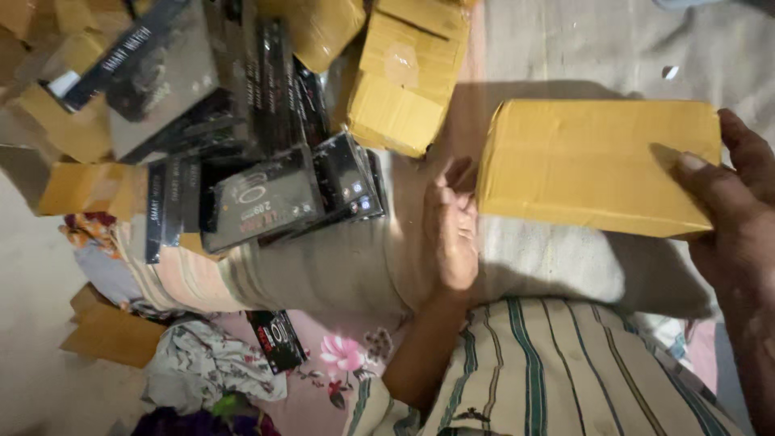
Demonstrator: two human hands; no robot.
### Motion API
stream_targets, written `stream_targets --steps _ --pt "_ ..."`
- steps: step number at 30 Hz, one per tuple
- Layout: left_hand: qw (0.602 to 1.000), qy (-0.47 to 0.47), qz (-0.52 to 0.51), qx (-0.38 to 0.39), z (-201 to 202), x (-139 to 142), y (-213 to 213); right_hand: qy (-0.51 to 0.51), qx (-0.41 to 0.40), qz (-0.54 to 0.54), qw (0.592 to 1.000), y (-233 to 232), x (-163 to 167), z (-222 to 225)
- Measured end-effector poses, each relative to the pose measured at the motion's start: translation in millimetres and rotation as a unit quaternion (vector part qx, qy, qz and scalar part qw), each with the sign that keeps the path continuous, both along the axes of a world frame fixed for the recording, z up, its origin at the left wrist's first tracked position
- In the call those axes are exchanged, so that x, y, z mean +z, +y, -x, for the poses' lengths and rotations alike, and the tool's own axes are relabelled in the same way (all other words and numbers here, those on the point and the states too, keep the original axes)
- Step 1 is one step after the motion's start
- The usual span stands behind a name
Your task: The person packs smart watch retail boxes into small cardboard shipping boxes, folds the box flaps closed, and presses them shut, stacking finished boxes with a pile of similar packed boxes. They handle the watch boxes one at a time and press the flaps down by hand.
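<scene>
The plain cardboard box (593, 161) is up in the air, lying flat and tilted a touch, over the far right part of the pale cloth-covered cushion (565, 262). The right hand (731, 214) clamps its right end, thumb pressed on the top face and fingers wrapped behind the edge. The left hand (454, 230) hangs open just beside the box's left end, fingers spread and curled slightly, palm turned toward it; whether a fingertip touches the cardboard I cannot tell. This looks like the handling step, one box lifted clear of the rest, and steadying it would call for the left hand to close on that near end so both ends are supported. Further out, at the cushion's left edge, a heap of black flat product boxes (266, 198) leans and overlaps, and more cardboard boxes (408, 77) pile up beyond them toward the far edge. Below, a striped garment (557, 371) covers the person's lap, with flowered fabric (339, 359) and one stray black box (276, 341) beside it.
</scene>
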State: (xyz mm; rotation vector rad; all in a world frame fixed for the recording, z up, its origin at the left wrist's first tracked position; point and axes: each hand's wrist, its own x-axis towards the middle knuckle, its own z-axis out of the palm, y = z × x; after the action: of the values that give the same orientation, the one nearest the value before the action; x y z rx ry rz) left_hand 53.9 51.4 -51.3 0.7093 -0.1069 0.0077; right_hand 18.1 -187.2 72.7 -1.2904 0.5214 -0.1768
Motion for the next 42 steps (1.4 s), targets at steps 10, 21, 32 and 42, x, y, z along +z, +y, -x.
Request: stream_targets --steps 10,21,32,42 --pt "0.963 -0.039 -0.266 0.003 -17.5 -4.9 -75.3 -0.104 0.361 -0.071 0.924 144.9 34.5 27.4" --pt "0.477 -0.224 -0.782 0.333 -118.6 97.3 -55.4 -0.275 0.607 0.233 0.708 115.5 43.8 6.0" --pt "0.341 -0.096 -0.912 0.209 -166.1 120.6 -20.5 0.064 0.234 0.308 0.920 -15.1 -33.3 20.1" --pt "0.424 -0.210 -0.838 0.273 -290.9 110.3 -125.4 -0.202 0.109 0.564 0.794 -13.2 -70.5 19.7"
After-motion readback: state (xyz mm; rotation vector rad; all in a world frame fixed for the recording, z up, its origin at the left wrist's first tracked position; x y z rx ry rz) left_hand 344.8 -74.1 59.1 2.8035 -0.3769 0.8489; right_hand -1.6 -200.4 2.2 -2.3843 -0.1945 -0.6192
